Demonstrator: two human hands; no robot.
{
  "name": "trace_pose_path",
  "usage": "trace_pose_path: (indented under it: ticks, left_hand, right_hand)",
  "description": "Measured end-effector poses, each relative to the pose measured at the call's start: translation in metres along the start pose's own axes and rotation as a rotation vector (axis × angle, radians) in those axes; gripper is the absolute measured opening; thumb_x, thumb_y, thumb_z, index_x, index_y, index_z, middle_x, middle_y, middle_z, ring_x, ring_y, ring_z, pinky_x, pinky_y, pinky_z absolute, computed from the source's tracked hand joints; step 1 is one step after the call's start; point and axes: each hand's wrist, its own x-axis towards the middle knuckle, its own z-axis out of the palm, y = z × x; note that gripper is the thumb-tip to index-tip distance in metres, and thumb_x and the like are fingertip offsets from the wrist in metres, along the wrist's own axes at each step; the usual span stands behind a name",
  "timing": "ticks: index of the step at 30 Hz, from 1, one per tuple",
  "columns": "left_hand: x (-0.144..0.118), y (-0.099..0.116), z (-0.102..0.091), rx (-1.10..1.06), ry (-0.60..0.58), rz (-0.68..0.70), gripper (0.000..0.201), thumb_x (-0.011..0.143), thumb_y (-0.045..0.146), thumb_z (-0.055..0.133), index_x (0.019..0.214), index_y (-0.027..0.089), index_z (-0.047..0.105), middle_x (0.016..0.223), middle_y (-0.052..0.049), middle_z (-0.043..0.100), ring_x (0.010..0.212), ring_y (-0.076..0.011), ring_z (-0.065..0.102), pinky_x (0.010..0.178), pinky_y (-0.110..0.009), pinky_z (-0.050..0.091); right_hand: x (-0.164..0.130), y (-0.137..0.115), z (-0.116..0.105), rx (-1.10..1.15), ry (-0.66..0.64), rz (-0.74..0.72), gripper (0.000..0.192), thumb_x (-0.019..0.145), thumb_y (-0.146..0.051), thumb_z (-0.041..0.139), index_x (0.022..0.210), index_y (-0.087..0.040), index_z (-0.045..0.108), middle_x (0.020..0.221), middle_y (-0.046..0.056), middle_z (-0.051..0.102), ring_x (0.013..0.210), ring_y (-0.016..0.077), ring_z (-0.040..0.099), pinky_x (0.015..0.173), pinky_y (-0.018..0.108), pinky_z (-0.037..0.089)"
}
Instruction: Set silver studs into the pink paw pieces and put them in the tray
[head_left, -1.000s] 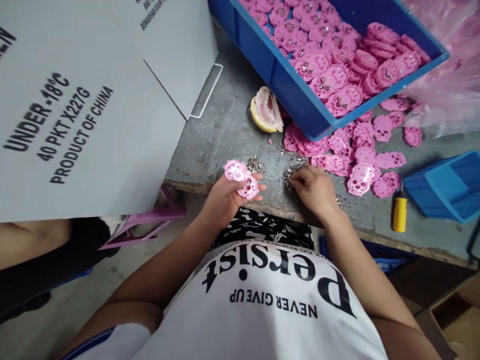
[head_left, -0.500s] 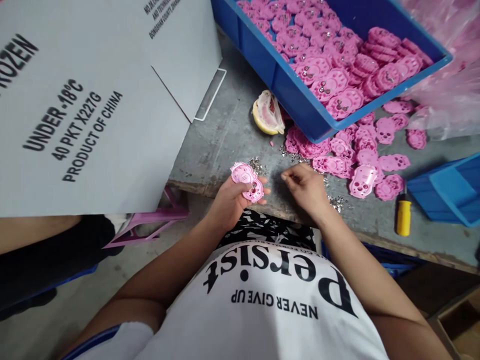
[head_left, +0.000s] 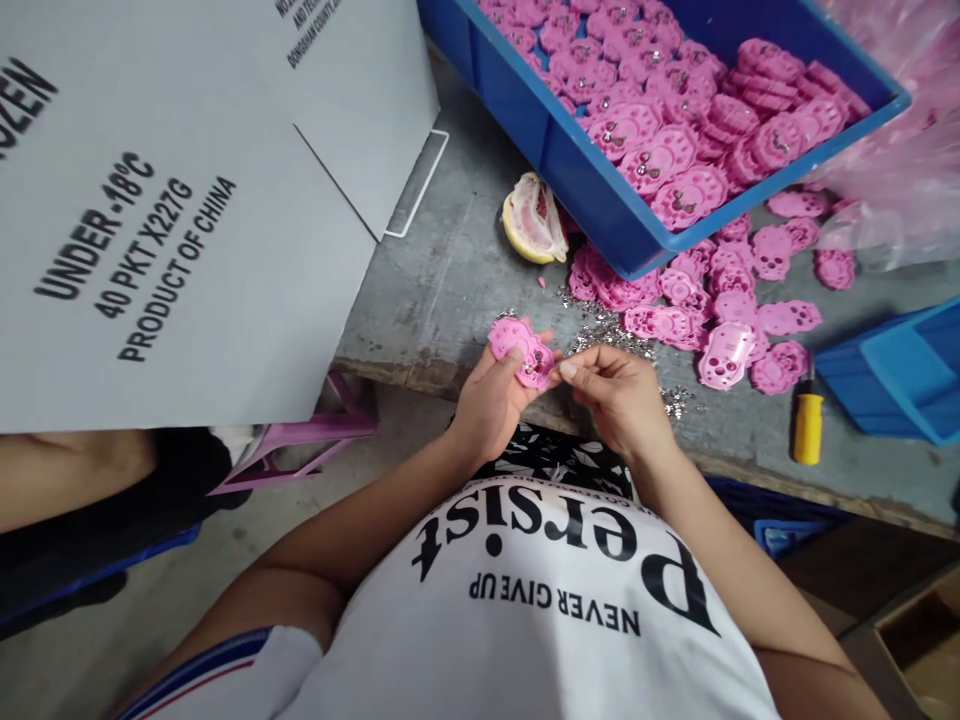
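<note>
My left hand (head_left: pixel 487 402) holds a pink plastic casing piece (head_left: pixel 517 350), thumb on top, its hollow side with small holes facing up. Close to its right edge, my right hand (head_left: pixel 619 390) is closed in a pinch between thumb and forefinger; whatever sits in the fingertips is too small to make out. Just beyond the right hand lies a scatter of tiny silvery metal parts (head_left: pixel 611 330) on the grey tabletop (head_left: pixel 442 290). More pink casing pieces (head_left: pixel 724 355) lie loosely piled to the right of them.
A blue bin (head_left: pixel 645 262) full of pink pieces stands at the back. Beside it lies a cut pomelo-like fruit (head_left: pixel 534 220). A large grey carton (head_left: pixel 225 230) fills the left. At right are a yellow-handled screwdriver (head_left: pixel 808 430), a small blue tray (head_left: pixel 892 380) and clear plastic bags (head_left: pixel 900 190).
My right hand has come from over the metal parts to the edge of the pink piece. My left hand has shifted right and turned the piece over or tilted it.
</note>
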Motion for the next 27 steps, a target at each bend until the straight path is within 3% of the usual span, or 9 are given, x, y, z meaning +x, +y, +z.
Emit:
trace_pose_path:
  ticks: [3,5,7,11,16,27]
  left_hand:
    - [-0.001,-0.006,0.003,-0.02,-0.01,0.038,0.05,0.095,0.024,0.061,0.143,0.031,0.053,0.143,-0.007,0.064,0.128,-0.0232,0.064,0.114,-0.048,0.047]
    - [-0.001,-0.009,0.004,-0.017,-0.023,0.046,0.053,0.094,0.026,0.062,0.145,0.035,0.052,0.149,-0.006,0.06,0.135,-0.0247,0.059,0.116,-0.048,0.045]
    - [-0.001,-0.011,0.006,-0.01,-0.036,0.05,0.053,0.094,0.027,0.062,0.146,0.036,0.051,0.151,-0.005,0.057,0.139,-0.0254,0.055,0.117,-0.048,0.045]
    - [-0.001,-0.012,0.009,-0.004,-0.057,0.057,0.053,0.096,0.028,0.059,0.147,0.036,0.05,0.152,-0.005,0.056,0.143,-0.0254,0.051,0.117,-0.047,0.044]
    - [-0.003,-0.013,0.012,-0.02,-0.056,0.06,0.051,0.098,0.025,0.055,0.148,0.035,0.049,0.153,-0.004,0.056,0.144,-0.025,0.05,0.117,-0.045,0.044]
    - [-0.004,-0.014,0.016,-0.042,-0.063,0.052,0.055,0.098,0.023,0.055,0.151,0.038,0.046,0.157,-0.002,0.052,0.148,-0.0238,0.045,0.121,-0.044,0.04]
  right_hand:
    - [0.001,0.008,0.003,-0.025,0.084,-0.139,0.03,0.061,-0.046,0.094,0.064,-0.024,0.073,0.082,0.002,0.07,0.079,0.0188,0.062,0.079,0.035,0.052]
    - [0.002,0.014,0.003,-0.058,0.134,-0.196,0.029,0.061,-0.045,0.093,0.064,-0.024,0.073,0.097,0.004,0.07,0.101,0.0238,0.064,0.096,0.041,0.051]
    - [0.003,0.018,0.003,-0.09,0.141,-0.198,0.029,0.063,-0.046,0.092,0.065,-0.024,0.073,0.105,0.006,0.068,0.111,0.0263,0.063,0.104,0.044,0.048]
    - [0.003,0.02,0.004,-0.055,0.09,-0.16,0.027,0.064,-0.044,0.091,0.065,-0.024,0.073,0.107,0.007,0.068,0.112,0.0273,0.063,0.106,0.047,0.047]
    - [0.002,0.018,0.005,0.029,0.122,-0.118,0.027,0.057,-0.04,0.095,0.062,-0.024,0.074,0.107,0.007,0.067,0.114,0.0278,0.061,0.108,0.047,0.046]
    - [0.003,0.02,0.006,0.038,0.138,-0.135,0.024,0.059,-0.036,0.093,0.061,-0.023,0.073,0.106,0.007,0.065,0.114,0.0269,0.06,0.111,0.048,0.042]
